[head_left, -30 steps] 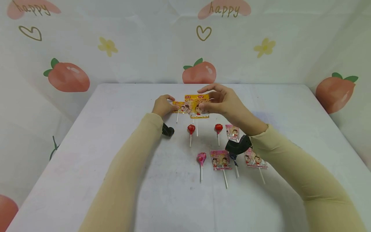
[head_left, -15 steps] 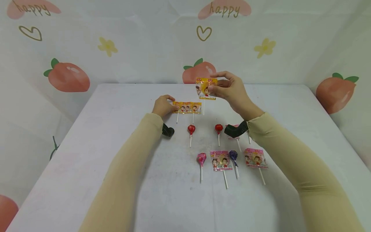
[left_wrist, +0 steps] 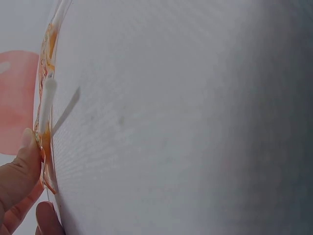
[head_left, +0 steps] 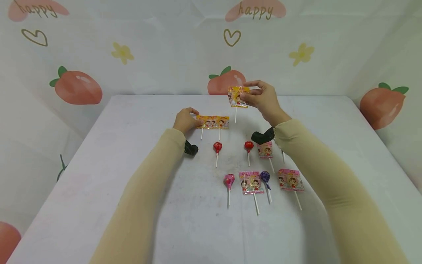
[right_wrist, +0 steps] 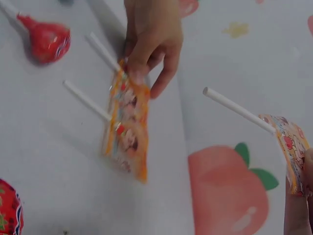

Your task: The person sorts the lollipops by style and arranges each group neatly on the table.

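Note:
Near the back of the table, my left hand (head_left: 186, 120) pinches the left end of a pair of orange-wrapped lollipops (head_left: 221, 123), whose wrappers lie edge to edge with the sticks towards me. In the left wrist view the thumb (left_wrist: 19, 174) presses on the wrapper, with fingers behind it. My right hand (head_left: 263, 101) pinches a single orange-wrapped lollipop (head_left: 234, 98) by its wrapper's right side, raised above the table with its stick hanging down. The right wrist view shows this lollipop's stick (right_wrist: 239, 110) apart from the pair.
Two red lollipops (head_left: 217, 147) lie nearer to me. Around them are a pink lollipop (head_left: 229, 179), a dark purple lollipop (head_left: 265, 176) and several flat pink-wrapped lollipops (head_left: 251, 182). A printed backdrop (head_left: 171, 44) hangs behind the table's back edge.
My right hand has moved up and to the right with its lollipop, away from the pair it overlapped, then slightly further left-to-right at the wrapper. My left hand has stayed in place.

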Demonstrator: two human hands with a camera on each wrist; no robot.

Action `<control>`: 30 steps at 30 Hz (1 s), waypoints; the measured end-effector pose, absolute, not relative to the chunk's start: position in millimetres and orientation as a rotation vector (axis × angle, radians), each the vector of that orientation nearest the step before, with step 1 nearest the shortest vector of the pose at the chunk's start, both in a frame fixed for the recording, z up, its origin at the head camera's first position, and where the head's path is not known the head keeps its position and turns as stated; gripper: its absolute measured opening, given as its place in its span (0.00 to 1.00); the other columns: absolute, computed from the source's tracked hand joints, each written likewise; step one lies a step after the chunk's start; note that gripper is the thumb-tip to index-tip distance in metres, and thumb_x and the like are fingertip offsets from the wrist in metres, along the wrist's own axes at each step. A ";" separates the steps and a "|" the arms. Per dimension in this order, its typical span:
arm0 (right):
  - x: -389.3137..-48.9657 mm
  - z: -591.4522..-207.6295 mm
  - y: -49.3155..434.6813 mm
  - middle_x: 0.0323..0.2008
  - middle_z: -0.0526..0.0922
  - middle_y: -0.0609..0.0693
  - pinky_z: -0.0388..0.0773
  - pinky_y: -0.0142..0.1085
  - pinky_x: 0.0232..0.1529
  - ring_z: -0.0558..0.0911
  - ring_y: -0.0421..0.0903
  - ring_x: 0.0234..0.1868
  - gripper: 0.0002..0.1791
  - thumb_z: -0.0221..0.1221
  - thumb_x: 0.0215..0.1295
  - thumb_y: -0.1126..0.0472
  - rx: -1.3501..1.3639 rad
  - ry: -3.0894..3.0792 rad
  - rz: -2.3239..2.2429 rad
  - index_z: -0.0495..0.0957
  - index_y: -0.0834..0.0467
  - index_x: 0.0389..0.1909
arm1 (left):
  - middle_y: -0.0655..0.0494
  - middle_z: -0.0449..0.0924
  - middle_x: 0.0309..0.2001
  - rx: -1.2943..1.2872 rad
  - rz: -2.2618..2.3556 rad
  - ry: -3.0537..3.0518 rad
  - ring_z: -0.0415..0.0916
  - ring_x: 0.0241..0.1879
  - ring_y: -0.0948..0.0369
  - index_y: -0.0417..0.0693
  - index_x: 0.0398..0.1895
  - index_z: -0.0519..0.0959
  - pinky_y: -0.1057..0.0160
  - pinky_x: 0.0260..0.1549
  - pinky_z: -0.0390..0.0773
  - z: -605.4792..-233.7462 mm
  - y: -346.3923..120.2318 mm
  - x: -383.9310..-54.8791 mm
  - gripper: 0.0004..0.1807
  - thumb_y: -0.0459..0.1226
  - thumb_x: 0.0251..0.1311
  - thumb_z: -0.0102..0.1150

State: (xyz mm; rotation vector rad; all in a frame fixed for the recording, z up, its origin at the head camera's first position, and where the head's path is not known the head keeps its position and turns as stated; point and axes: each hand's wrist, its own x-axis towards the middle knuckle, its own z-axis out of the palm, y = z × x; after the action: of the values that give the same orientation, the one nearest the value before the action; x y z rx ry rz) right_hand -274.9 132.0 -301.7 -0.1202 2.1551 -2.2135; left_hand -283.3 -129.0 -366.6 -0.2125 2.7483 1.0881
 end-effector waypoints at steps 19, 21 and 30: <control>-293.5 -347.9 137.0 0.31 0.81 0.46 0.80 0.26 0.34 0.82 0.35 0.28 0.25 0.64 0.61 0.67 0.182 2.309 -1.734 0.73 0.64 0.60 | 0.46 0.65 0.69 -0.203 1.100 2.742 0.56 0.72 0.50 0.47 0.57 0.76 0.53 0.70 0.57 -362.7 -128.5 -279.7 0.26 0.43 0.56 0.69; -293.1 -350.0 136.8 0.32 0.81 0.47 0.80 0.26 0.34 0.82 0.35 0.28 0.24 0.64 0.61 0.67 0.185 2.309 -1.691 0.74 0.64 0.60 | 0.46 0.65 0.69 -0.199 1.101 2.744 0.56 0.72 0.51 0.47 0.57 0.76 0.53 0.70 0.57 -363.4 -128.8 -280.1 0.26 0.43 0.56 0.69; -289.9 -354.6 134.3 0.43 0.80 0.53 0.79 0.25 0.33 0.80 0.34 0.28 0.23 0.63 0.63 0.65 0.191 2.361 -1.544 0.75 0.63 0.59 | 0.46 0.65 0.69 -0.197 1.119 2.751 0.57 0.71 0.51 0.47 0.56 0.76 0.54 0.70 0.57 -365.1 -129.2 -281.1 0.25 0.43 0.56 0.69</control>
State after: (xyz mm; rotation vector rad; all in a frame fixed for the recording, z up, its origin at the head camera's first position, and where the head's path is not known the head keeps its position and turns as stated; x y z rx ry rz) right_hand -289.9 134.3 -354.6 0.1906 2.3606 -1.5438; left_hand -281.1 -129.2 -365.1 -0.1971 2.7506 1.1191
